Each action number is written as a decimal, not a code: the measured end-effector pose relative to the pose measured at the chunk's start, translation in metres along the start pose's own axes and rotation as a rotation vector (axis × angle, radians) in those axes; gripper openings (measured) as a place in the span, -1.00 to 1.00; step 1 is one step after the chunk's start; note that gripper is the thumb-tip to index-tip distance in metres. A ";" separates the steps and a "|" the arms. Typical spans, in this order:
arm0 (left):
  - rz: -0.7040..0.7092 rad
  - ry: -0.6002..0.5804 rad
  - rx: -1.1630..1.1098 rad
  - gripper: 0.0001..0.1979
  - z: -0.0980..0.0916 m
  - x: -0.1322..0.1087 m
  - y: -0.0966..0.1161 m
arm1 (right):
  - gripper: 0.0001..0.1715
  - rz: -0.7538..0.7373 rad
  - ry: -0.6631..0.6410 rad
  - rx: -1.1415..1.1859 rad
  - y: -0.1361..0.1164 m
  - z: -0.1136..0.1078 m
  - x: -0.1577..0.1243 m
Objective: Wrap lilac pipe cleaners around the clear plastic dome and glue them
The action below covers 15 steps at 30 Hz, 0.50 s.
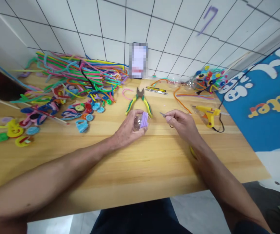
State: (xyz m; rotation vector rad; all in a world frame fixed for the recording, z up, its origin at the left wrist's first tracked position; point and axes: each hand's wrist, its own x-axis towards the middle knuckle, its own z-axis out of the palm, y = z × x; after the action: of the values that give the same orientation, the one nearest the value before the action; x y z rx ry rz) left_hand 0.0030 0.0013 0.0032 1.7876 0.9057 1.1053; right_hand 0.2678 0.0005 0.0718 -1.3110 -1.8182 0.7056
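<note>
My left hand (129, 127) is wrapped round a small clear plastic piece (138, 123), rounded in shape. Rows of purple pipe cleaner (144, 120) cover its right end. Across a short gap, my right hand (181, 122) grips small scissors (163, 114) by the handles; their tip points left toward the purple rows. Most of the scissors is hidden by the fingers, though part of a finger ring shows below. Just behind my left hand lie pliers (140, 97) with green and yellow handles spread apart.
Many coloured pipe cleaners (76, 71) are heaped at the back left, with coiled pieces (15, 127) before them. A phone (139, 61) leans on the tiled wall. Cutter knives (156, 89) lie behind the pliers; a yellow glue gun (208, 114) with its cord is at right.
</note>
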 end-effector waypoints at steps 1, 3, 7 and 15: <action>0.001 0.002 0.001 -0.45 0.000 0.000 0.001 | -0.80 -0.035 0.008 -0.009 -0.010 0.005 -0.005; 0.012 0.003 -0.002 -0.47 -0.001 0.000 0.004 | -0.82 -0.092 0.006 -0.038 -0.027 0.016 -0.013; 0.023 -0.016 -0.017 -0.47 -0.002 -0.001 0.006 | -0.85 -0.174 0.027 -0.078 -0.030 0.035 -0.024; 0.014 -0.024 -0.019 -0.44 0.000 -0.002 0.004 | -0.85 -0.213 0.018 -0.051 -0.011 0.045 -0.026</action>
State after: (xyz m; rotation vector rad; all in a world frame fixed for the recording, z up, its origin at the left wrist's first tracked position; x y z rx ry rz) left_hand 0.0029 -0.0018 0.0066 1.7906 0.8664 1.0956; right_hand 0.2294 -0.0274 0.0488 -1.1304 -1.9370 0.5334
